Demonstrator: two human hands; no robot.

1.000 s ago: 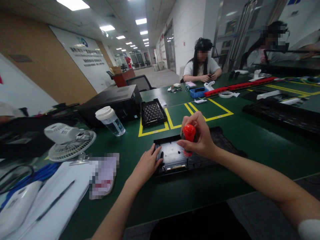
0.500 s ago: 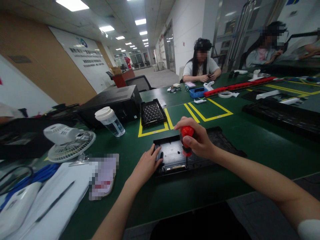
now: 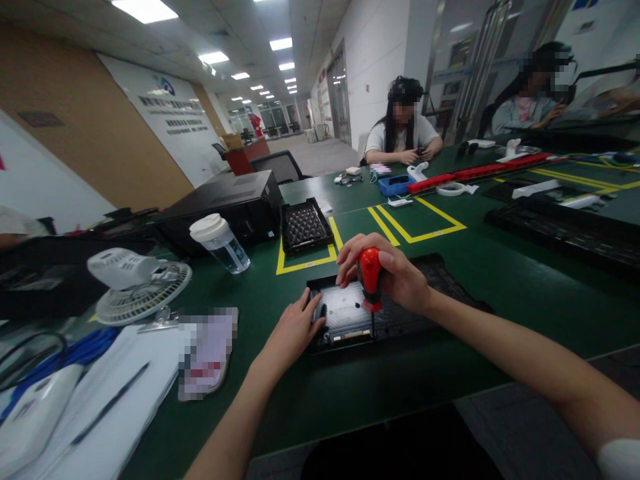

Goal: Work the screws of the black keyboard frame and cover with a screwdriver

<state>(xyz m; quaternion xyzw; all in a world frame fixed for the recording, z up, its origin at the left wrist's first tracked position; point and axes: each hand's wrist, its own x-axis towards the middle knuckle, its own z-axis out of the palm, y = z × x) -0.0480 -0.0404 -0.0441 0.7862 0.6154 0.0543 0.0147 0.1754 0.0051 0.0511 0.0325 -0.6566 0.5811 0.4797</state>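
Note:
My right hand point(image 3: 393, 270) is closed around a short red and black screwdriver point(image 3: 371, 277), which stands nearly upright. Its shaft points down at the near edge of a black plastic housing point(image 3: 425, 313), beside a thin bright strip point(image 3: 353, 336). Whether the tip sits in a screw is too small to tell. A shiny grey panel point(image 3: 343, 303) lies in the left part of the housing. On the housing's left end rests my left hand point(image 3: 295, 327), fingers apart, touching the rim and the panel's edge.
Beyond the housing sits a black tray point(image 3: 307, 227) inside yellow tape marks. At the left are a lidded cup point(image 3: 220, 243), a white fan point(image 3: 143, 287), a phone point(image 3: 209, 353) and papers with a pen point(image 3: 110, 405). Another black housing point(image 3: 575, 233) lies right; a person point(image 3: 403, 127) sits opposite.
My right hand's fingers have shifted round the screwdriver handle, with the fingertips now further left and lower and more of the handle showing. My left hand has stayed in place.

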